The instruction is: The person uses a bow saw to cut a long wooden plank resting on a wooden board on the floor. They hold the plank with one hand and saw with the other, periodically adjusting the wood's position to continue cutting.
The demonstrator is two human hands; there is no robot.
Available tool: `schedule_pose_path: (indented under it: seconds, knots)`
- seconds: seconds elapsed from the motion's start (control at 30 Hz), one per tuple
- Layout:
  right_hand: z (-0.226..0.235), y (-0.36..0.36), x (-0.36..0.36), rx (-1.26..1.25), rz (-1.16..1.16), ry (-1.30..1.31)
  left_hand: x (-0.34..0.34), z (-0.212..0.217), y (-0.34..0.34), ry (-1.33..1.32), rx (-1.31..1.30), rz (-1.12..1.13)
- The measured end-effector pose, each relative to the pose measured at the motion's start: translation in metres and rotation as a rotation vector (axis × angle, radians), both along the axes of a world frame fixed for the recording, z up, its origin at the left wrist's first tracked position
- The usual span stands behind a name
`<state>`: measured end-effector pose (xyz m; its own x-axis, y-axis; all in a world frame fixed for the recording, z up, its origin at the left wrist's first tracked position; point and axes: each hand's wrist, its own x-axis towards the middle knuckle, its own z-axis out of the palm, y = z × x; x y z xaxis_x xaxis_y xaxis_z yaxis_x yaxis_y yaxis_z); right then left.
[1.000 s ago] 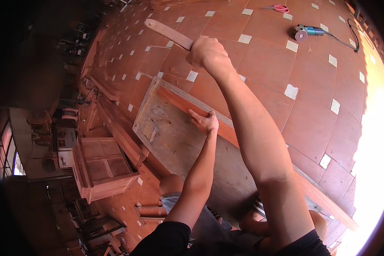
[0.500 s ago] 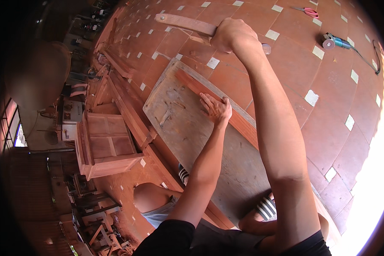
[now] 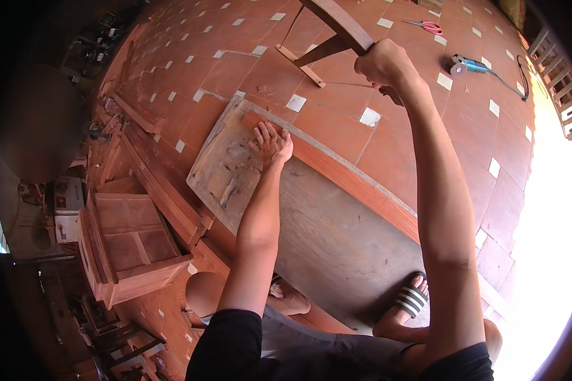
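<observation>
Reddish wooden strip (image 3: 343,174) lies along the far edge of the grey board (image 3: 324,241) on the floor; left hand (image 3: 271,143) presses flat, fingers spread, on its left end, while right hand (image 3: 382,63) grips a wooden frame (image 3: 327,28) raised beyond it

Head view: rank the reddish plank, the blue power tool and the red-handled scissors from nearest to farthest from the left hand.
1. Reddish plank: the left hand rests on its near end, on the grey board.
2. Blue power tool: on the tiled floor, far right.
3. Red-handled scissors: on the floor near the top edge, slightly farther; close to call.
</observation>
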<state>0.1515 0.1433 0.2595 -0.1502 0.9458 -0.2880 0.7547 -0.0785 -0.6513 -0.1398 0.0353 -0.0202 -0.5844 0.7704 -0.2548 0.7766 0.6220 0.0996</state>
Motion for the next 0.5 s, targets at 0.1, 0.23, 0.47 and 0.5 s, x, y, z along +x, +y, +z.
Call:
schedule_pose_path:
  seconds: [0.1, 0.23, 0.47, 0.5]
  knots:
    - [0.002, -0.017, -0.003, -0.039, -0.082, -0.005, -0.056, 0.002, 0.01, 0.054, -0.054, -0.293]
    - [-0.013, -0.029, -0.008, -0.004, -0.13, 0.029, -0.1, 0.015, 0.014, 0.089, -0.048, -0.726]
    - [-0.015, -0.061, -0.063, 0.045, -0.316, 0.123, -0.187, 0.007, 0.071, 0.074, 0.195, -1.171]
    - [-0.018, -0.067, -0.067, 0.048, -0.334, 0.093, -0.178, 0.009, 0.08, 0.035, 0.194, -1.212]
